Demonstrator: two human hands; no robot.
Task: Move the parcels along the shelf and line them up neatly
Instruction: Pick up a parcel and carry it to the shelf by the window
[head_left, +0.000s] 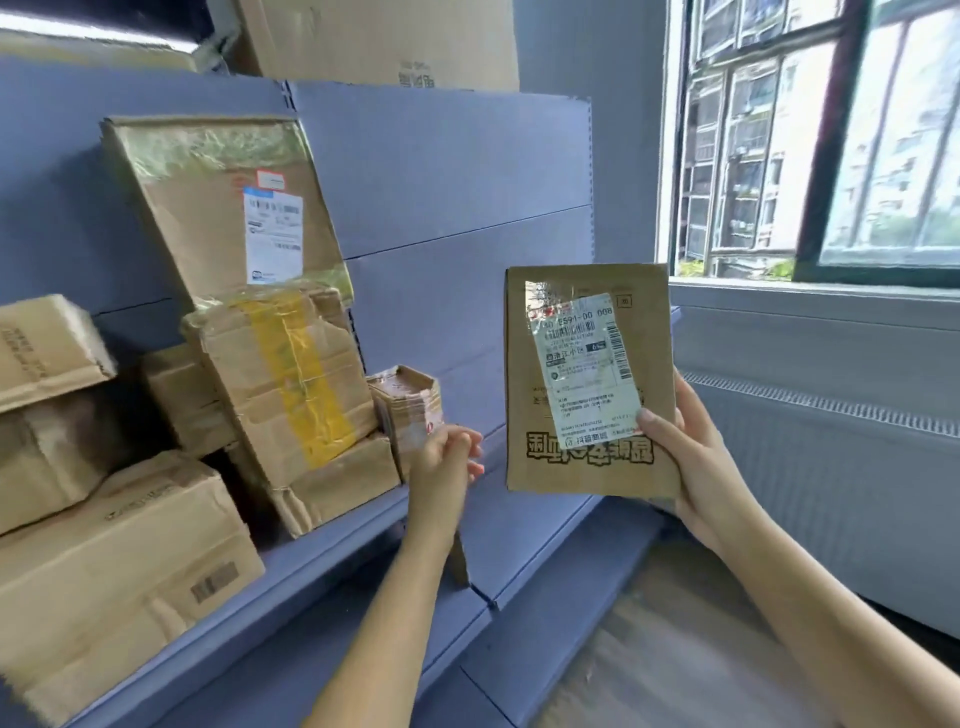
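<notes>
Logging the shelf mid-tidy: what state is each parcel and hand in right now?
flat parcel: off the shelf, held upright, label facing camera.
right hand: grips the flat parcel, thumb on its front.
left hand: touches the small taped parcel; grip unclear.
small taped parcel: standing on the shelf.
yellow-taped box: tilted.
large labelled box: tilted, behind the yellow-taped box.

Bright daylight from the window (810, 135) at right, tape glare, soft blur, wide-angle bending at edges
</notes>
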